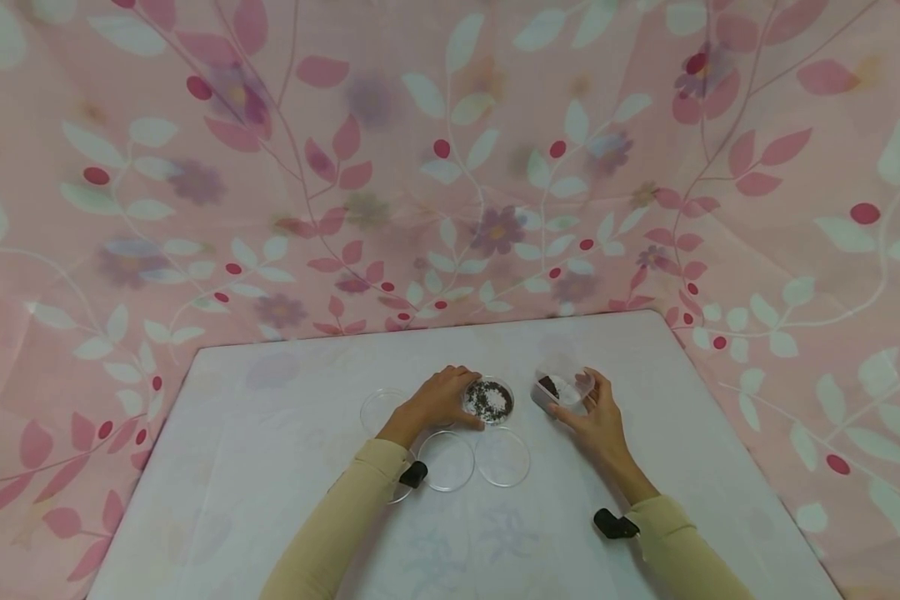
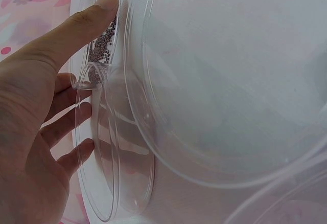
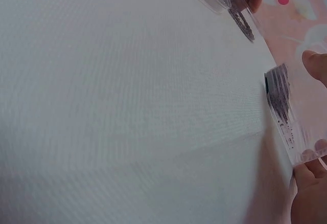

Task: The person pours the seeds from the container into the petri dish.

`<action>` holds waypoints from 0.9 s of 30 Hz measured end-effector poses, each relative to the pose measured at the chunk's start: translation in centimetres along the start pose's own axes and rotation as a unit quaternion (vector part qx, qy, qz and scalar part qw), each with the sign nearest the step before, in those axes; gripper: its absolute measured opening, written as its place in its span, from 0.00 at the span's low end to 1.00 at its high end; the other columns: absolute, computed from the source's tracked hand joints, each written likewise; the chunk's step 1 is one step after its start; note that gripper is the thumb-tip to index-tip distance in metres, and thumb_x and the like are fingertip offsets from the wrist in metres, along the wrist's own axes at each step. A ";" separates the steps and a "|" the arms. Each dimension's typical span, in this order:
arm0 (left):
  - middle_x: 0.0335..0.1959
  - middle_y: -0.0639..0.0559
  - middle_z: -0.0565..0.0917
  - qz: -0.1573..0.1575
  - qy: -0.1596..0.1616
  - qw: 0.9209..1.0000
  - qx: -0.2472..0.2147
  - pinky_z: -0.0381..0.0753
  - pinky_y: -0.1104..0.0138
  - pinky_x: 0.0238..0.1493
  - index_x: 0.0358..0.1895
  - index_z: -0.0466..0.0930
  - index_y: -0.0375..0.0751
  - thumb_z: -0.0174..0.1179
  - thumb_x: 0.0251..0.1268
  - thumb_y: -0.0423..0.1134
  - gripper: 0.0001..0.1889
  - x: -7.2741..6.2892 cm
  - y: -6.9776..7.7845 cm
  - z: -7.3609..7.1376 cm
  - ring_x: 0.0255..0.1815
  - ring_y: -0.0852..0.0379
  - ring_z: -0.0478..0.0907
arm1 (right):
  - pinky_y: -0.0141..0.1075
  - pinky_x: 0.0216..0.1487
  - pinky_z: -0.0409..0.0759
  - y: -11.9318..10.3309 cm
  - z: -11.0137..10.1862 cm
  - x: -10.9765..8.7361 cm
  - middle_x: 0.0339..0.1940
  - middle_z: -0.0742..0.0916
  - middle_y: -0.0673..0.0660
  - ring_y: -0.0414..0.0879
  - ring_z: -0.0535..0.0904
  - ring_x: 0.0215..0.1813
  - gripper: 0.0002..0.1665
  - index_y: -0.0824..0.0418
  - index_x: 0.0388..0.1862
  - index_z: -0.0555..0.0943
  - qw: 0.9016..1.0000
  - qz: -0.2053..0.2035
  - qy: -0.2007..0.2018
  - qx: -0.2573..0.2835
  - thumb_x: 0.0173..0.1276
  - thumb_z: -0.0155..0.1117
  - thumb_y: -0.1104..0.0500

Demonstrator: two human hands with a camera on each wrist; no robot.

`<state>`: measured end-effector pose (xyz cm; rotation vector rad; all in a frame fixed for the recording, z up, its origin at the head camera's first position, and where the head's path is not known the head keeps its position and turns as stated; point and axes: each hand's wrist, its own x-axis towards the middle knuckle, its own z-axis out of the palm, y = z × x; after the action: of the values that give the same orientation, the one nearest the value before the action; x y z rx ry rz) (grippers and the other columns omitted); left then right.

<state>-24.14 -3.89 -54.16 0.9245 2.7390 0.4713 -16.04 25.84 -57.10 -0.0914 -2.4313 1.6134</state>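
A round clear petri dish [image 1: 490, 402] holding dark granules and showing white at its middle rests on the table. My left hand [image 1: 444, 396] grips it from the left side, thumb [image 2: 104, 6] on the near rim and fingers around the far side. In the right wrist view the dish's granules [image 3: 242, 24] show as a dark strip. My right hand [image 1: 600, 421] holds a clear plastic tub [image 1: 542, 402], tilted, between thumb and fingers to the right of the dish. Dark granules [image 3: 279, 98] lie gathered along one side of the tub.
Clear dishes lie nearby: one at the left [image 1: 381, 412], two in front, a dish [image 1: 447, 461] and another dish [image 1: 502, 457], and one partly hidden by my left wrist. A white cloth covers the table [image 1: 270, 467]; a floral curtain [image 1: 420, 167] hangs behind its back edge.
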 end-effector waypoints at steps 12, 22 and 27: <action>0.65 0.54 0.76 0.004 0.002 1.000 -0.001 0.71 0.55 0.70 0.70 0.68 0.50 0.73 0.43 0.66 0.49 0.0 0.0 0.0 0.66 0.53 0.70 | 0.51 0.74 0.64 -0.3 0.0 -0.3 0.74 0.66 0.67 0.64 0.64 0.74 0.59 0.60 0.75 0.54 1.000 0.003 -0.003 -0.015 0.51 0.81 0.55; 0.65 0.54 0.75 0.008 0.003 1.000 0.005 0.72 0.55 0.68 0.70 0.68 0.50 0.72 0.42 0.67 0.49 0.2 -0.2 0.1 0.66 0.53 0.71 | 0.54 0.73 0.65 -0.3 -0.1 -0.2 0.74 0.66 0.67 0.65 0.64 0.74 0.62 0.59 0.77 0.51 0.999 0.009 -0.018 -0.040 0.52 0.80 0.50; 0.65 0.54 0.75 0.007 0.000 1.000 0.006 0.72 0.55 0.68 0.70 0.68 0.50 0.72 0.43 0.67 0.49 0.2 -0.3 0.1 0.66 0.53 0.71 | 0.56 0.72 0.65 -1.0 -0.5 -0.2 0.76 0.64 0.66 0.65 0.62 0.75 0.69 0.56 0.81 0.46 0.998 0.007 -0.024 -0.065 0.50 0.81 0.48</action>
<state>-24.45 -3.96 -54.39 0.9471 2.7393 0.4590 -15.67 25.87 -56.05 -0.0928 -2.5762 1.4777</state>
